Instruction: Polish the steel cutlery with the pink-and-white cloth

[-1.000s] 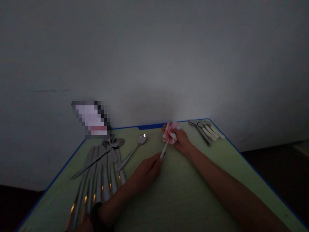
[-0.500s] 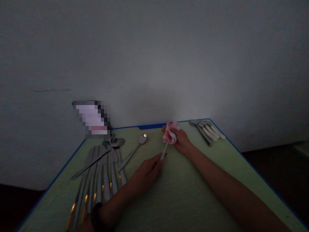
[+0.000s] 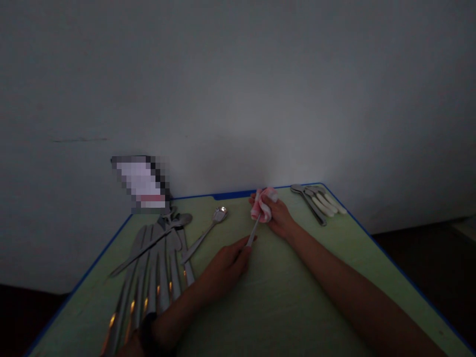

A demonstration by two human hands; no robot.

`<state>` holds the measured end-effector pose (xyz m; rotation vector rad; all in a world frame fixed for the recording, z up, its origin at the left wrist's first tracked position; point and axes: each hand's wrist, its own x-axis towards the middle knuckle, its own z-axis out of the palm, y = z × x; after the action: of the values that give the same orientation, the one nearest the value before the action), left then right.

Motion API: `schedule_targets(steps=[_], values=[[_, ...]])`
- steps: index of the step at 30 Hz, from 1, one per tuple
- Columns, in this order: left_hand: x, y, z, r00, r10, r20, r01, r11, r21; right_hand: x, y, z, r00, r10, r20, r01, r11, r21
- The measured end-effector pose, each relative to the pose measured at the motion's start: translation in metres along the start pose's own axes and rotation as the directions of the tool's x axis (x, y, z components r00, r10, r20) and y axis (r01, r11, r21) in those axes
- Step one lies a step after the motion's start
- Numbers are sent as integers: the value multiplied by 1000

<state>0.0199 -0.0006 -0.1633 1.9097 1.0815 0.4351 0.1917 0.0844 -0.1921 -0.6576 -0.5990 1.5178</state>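
My left hand (image 3: pixel 231 262) is closed round the flat metal handle of a piece of cutlery (image 3: pixel 253 234), which slants up and away. A pink and white cloth (image 3: pixel 263 204) wraps its far end, so I cannot tell which kind it is. My right hand (image 3: pixel 280 217) grips this cloth, fingers folded about it. Left of the hands, a spoon (image 3: pixel 220 214) with a shiny bowl lies alone on the light green table (image 3: pixel 297 297).
Under and beside my left forearm lies a row of table knives (image 3: pixel 151 267), with a long-handled spoon (image 3: pixel 183 219) across them. Spoons with white handles (image 3: pixel 327 204) and a metal spoon (image 3: pixel 310 206) rest at the back right. A blurred-out phone-like object (image 3: pixel 141 181) leans against the wall (image 3: pixel 238 99).
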Motion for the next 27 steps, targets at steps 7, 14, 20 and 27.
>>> schedule_targets(steps=[7, 14, 20, 27], values=[[0, 0, 1, 1000, 4, -20, -4, 1000, 19, 0, 0, 1, 1000, 0, -1, 0, 1000, 6], [0, 1, 0, 1000, 0, -3, 0, 1000, 3, 1, 1, 0, 1000, 3, -7, -3, 1000, -6], [0, -1, 1, 1000, 13, -13, -12, 999, 30, 1, 0, 0, 1000, -8, 22, 8, 1000, -19], [0, -3, 0, 1000, 22, -17, -22, 998, 53, 1, 1, -1, 1000, -15, 11, 15, 1000, -8]])
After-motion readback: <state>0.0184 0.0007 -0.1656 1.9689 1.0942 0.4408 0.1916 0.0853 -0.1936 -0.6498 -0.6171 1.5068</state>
